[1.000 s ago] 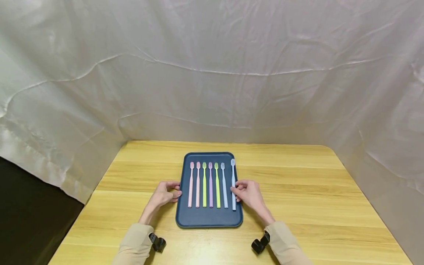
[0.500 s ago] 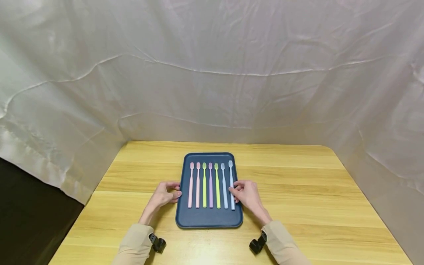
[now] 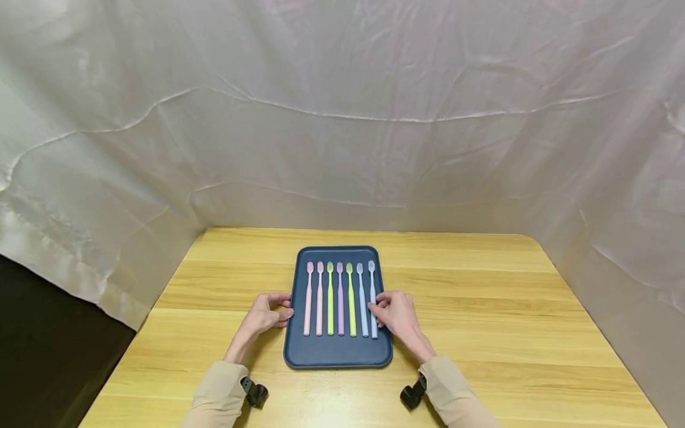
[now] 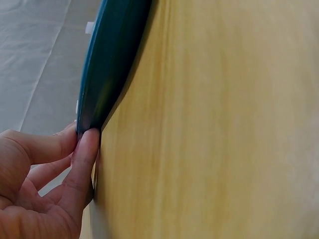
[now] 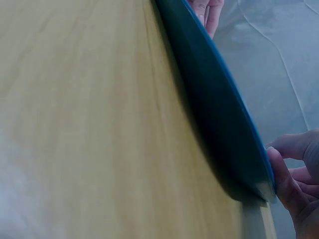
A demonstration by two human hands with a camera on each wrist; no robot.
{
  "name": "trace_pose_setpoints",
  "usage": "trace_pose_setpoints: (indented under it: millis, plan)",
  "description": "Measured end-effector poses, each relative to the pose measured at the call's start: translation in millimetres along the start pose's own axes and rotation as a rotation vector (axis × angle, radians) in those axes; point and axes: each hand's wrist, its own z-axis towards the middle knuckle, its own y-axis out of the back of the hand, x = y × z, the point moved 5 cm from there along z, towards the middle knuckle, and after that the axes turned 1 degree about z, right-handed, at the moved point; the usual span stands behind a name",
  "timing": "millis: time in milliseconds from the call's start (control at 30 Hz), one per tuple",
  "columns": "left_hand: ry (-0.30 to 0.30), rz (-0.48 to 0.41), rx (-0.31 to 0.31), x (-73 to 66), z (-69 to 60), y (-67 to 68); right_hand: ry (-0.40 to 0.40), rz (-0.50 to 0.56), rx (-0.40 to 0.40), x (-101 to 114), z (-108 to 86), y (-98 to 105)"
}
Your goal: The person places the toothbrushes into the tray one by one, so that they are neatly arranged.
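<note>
A dark blue tray (image 3: pixel 338 355) lies on the wooden table with a row of toothbrushes on it, heads toward the far side. From the left they run pink (image 3: pixel 308 303), pink, green, purple (image 3: pixel 340 303), green, light blue (image 3: pixel 363 303). At the right end lies another light blue toothbrush (image 3: pixel 372 282), its handle pinched by my right hand (image 3: pixel 398 315) over the tray's right rim. My left hand (image 3: pixel 263 315) grips the tray's left rim; in the left wrist view thumb and fingers (image 4: pixel 85 149) pinch that edge. Both wrist views hide the brushes behind the tray wall.
The wooden table (image 3: pixel 481 321) spreads to both sides of the tray. Pale grey cloth (image 3: pixel 342 148) hangs behind it and along both sides. A black area (image 3: pixel 53 345) lies past the table's left edge. Small black cameras (image 3: pixel 412 395) sit on both wrists.
My right hand has shifted slightly left with the rightmost light blue toothbrush, which now lies closer to its neighbour and a bit farther inside the tray. My left hand and the tray have stayed put.
</note>
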Motion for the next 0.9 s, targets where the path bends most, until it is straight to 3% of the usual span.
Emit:
trace_pose_setpoints:
  millis: [267, 633, 900]
  plan:
    - [-0.002, -0.009, 0.003, -1.4, 0.1, -1.0, 0.050, -0.076, -0.022, 5.4, -0.8, -0.1]
    - [0.001, 0.013, -0.009, 0.0, -0.7, 1.0, 0.052, 0.007, 0.000, 5.5, -8.0, 4.2]
    - [-0.005, 0.001, -0.011, -1.5, -0.4, 0.3, 0.061, 0.003, 0.018, 5.5, -9.6, 4.1]
